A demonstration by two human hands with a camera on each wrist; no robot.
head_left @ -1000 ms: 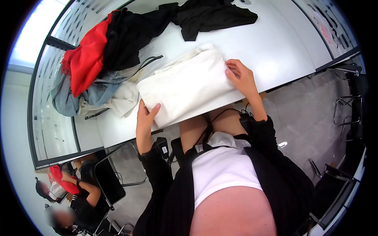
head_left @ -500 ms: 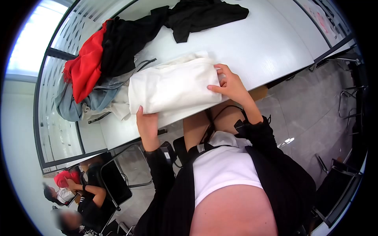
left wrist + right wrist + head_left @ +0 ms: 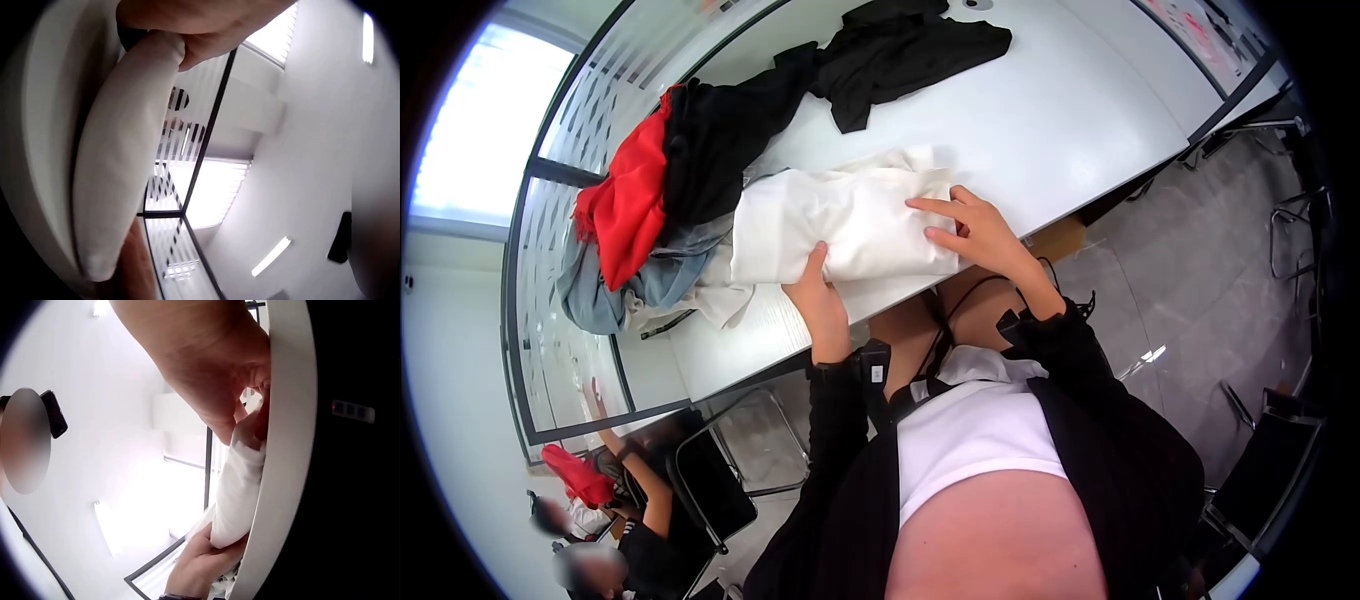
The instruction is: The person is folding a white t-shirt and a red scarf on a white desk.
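Cloth [image 3: 845, 225], white, softly creased, thickly folded, in the grip of left hand [image 3: 820, 308] and right hand [image 3: 988, 238].

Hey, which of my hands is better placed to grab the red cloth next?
Probably your left hand: it grips the near edge of the white cloth, closer to the red cloth. Your right hand is at the white cloth's right end, farther away.

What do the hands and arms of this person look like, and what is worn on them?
The left hand and right hand have no gloves. The left sleeve and right sleeve are long and black, reaching near the wrists. A black box with a small white label sits beside the left sleeve; its attachment is unclear.
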